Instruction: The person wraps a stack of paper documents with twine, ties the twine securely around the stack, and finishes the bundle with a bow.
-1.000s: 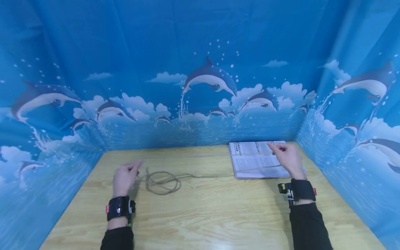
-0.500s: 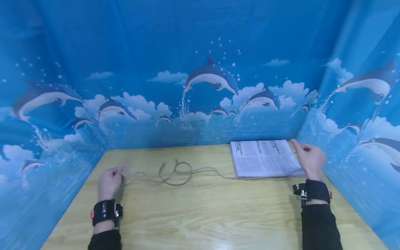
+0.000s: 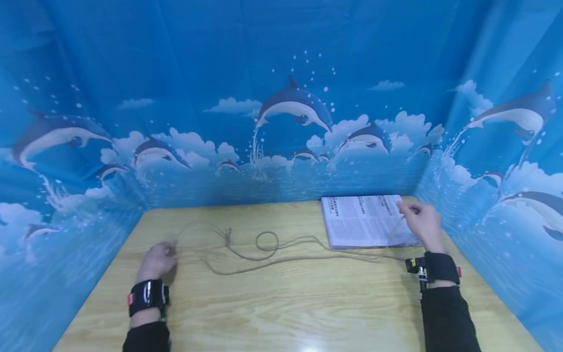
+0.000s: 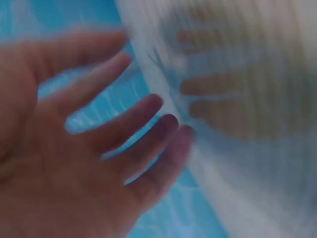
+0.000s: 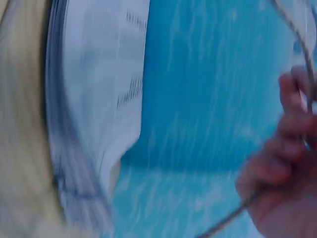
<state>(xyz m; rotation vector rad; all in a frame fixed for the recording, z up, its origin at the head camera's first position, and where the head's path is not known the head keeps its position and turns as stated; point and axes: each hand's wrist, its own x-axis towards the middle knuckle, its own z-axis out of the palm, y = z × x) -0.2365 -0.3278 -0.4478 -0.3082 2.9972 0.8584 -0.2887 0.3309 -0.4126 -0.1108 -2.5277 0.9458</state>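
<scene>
Head view: we lose the left stretch of the cord point(image 3: 299, 258) to blur near the left hand point(image 3: 157, 261); contact undeterminable. Body print on the paper stack point(image 3: 362, 223) is too small for us to read. Right wrist view: the right border crops the right hand point(image 5: 285, 178), whose fingers hide part of the cord.

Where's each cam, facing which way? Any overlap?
Head: worn on the head, forward and down at table, cord, newspapers and curtain; left hand, right hand, sleeves show.
Left wrist: on that wrist, along spread left hand toward table and curtain; blurred.
Right wrist: on that wrist, past right hand holding cord, toward newspapers and curtain.
Head and right wrist share right hand, cord, newspapers.
</scene>
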